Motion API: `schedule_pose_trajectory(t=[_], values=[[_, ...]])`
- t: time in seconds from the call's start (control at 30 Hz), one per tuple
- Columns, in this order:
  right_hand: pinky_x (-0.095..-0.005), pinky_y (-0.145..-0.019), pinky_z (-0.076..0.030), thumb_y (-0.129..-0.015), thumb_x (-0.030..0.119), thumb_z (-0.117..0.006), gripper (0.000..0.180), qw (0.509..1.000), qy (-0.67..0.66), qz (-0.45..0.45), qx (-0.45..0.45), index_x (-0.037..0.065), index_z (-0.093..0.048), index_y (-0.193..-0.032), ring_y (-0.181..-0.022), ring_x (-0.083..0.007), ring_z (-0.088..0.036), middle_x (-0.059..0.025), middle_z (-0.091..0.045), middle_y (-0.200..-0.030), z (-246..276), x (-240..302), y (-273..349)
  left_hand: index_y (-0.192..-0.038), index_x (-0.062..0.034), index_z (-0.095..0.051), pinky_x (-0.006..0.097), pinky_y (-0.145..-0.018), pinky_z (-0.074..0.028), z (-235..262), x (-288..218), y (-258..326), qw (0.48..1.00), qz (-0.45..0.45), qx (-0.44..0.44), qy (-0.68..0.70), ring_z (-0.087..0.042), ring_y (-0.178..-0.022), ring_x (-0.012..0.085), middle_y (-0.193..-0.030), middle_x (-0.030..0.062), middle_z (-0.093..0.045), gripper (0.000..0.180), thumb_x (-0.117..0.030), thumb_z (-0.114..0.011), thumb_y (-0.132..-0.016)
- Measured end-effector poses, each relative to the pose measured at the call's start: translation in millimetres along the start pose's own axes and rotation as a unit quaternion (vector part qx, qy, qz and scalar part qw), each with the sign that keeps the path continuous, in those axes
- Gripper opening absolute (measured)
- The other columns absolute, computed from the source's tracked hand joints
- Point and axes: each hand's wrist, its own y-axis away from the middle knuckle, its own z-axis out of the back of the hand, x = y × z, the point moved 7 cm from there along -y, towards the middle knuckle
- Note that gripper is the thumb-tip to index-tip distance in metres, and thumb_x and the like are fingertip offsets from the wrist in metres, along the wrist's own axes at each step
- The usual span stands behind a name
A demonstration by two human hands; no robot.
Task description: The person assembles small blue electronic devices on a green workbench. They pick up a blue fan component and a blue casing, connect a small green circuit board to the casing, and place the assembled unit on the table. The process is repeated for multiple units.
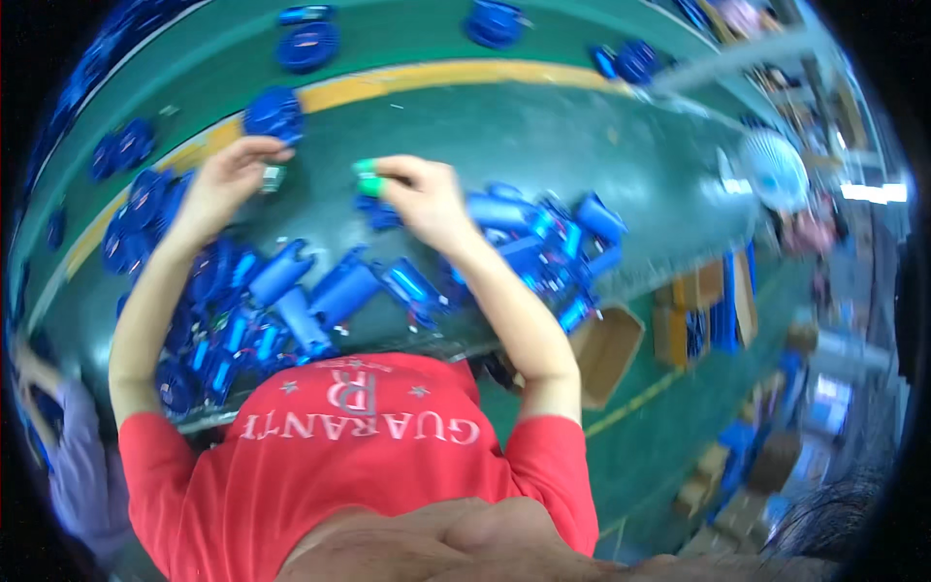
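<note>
My left hand (pixel 229 179) is raised over the green work surface with its fingers drawn together. A small silvery piece (pixel 272 177) shows at its fingertips, too blurred to name. Just beyond that hand lies a round blue part (pixel 273 114). To the right, my right hand (pixel 427 202) pinches thumb and finger toward each other, both tips covered in bright green (pixel 369 180). Whatever sits between them is too small to make out. Close below the right fingertips is a small blue part (pixel 378 211). Several blue cylinder-shaped housings (pixel 344 291) lie between my forearms.
More blue cylinders (pixel 524 254) are heaped beside my right forearm, and round blue parts (pixel 145 209) pile up at left. A yellow stripe (pixel 465 73) runs along the far side. A white fan (pixel 773 171) and a cardboard box (pixel 606 354) are at right; another person's sleeve (pixel 82 466) is at lower left.
</note>
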Motion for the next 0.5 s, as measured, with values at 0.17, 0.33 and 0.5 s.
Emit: schedule_pose_trajectory(t=[0.17,0.33,0.5], values=[[-0.0373,-0.078,-0.05,-0.079,0.013,-0.066,0.016,0.984,0.076,0.145,-0.076,0.002,-0.069,-0.09,-0.086,-0.0286,-0.063,-0.0136,-0.066,-0.087,-16,14,16,-0.123,-0.0011,-0.055,0.028,-0.092,-0.046,-33,-2,0,0.986,0.105,0.091,0.096,-0.058,-0.105,0.0137,-0.123,0.0097,-0.061,0.038,-0.002,-0.061,-0.085],[-0.0349,-0.07,-0.049,-0.083,0.015,-0.067,0.019,0.994,-0.026,0.094,-0.054,0.0,-0.066,-0.093,-0.077,-0.0213,-0.062,-0.0104,-0.066,-0.083,-31,15,16,-0.123,0.0003,-0.055,0.028,-0.098,-0.043,-36,-21,4,0.997,-0.015,0.069,-0.018,-0.056,-0.111,0.0139,-0.129,0.01,-0.055,0.043,0.007,-0.062,-0.081],[-0.0266,-0.071,-0.048,-0.09,0.019,-0.064,0.02,0.995,-0.101,-0.01,-0.007,0.001,-0.068,-0.099,-0.079,-0.0088,-0.058,-0.0048,-0.067,-0.086,-14,17,25,-0.125,-0.0012,-0.052,0.029,-0.085,-0.051,-54,-29,2,0.995,0.006,0.092,0.035,-0.062,-0.099,0.0149,-0.115,0.0111,-0.064,0.033,-0.009,-0.058,-0.094]])
